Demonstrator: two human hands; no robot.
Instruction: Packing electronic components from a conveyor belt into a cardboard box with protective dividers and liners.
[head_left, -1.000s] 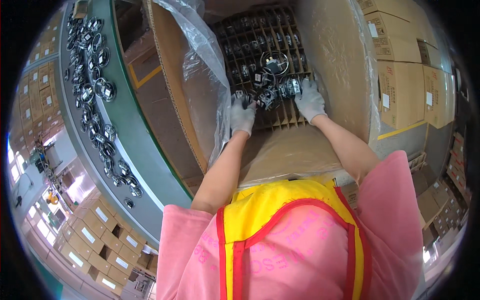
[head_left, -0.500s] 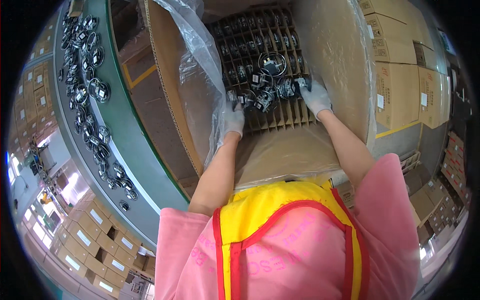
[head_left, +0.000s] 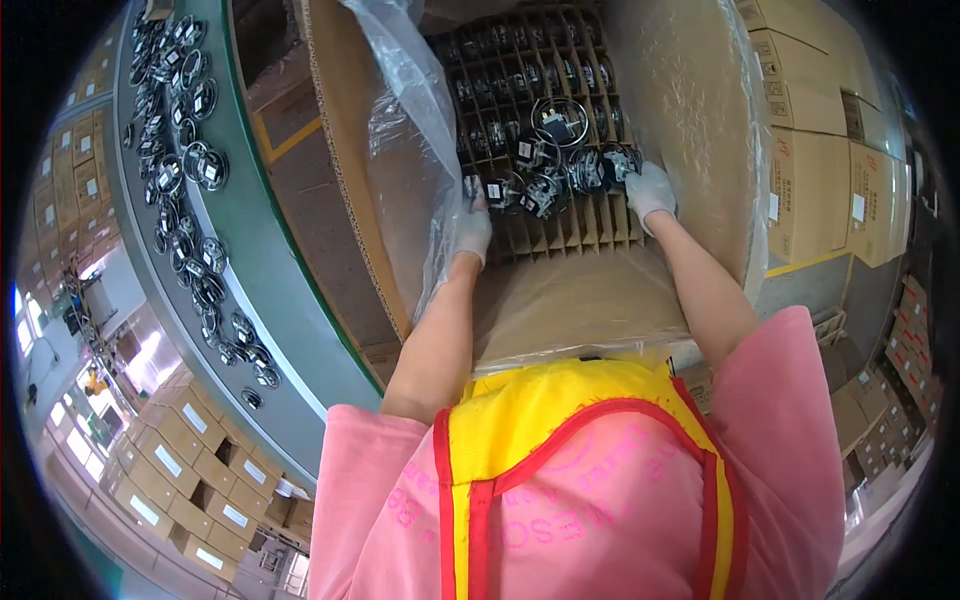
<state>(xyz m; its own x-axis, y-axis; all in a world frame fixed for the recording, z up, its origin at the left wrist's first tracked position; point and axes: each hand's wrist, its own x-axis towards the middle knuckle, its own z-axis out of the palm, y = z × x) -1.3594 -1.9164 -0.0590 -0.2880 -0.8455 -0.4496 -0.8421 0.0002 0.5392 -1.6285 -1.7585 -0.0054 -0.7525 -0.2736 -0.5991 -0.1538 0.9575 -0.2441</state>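
Inside an open carton lies a loose pile of small silver-and-black parts with coiled thin wire. They rest on a cardboard divider grid. My left hand, in a pale glove, is at the pile's left end by the plastic liner. Its thumb lies against a small part, and its other fingers are mostly hidden. At the pile's right end my gloved right hand has its fingers closed at another part. A part with a wide wire loop lies on top, beyond the hands.
Clear plastic liner drapes over the carton's left wall. Left of it, a green-edged conveyor carries many similar coiled parts. Stacked cartons stand on the right, with more cartons at lower left.
The view has shifted slightly, so the carton and conveyor appear further right. Both hands remain at the ends of the pile, a little further apart.
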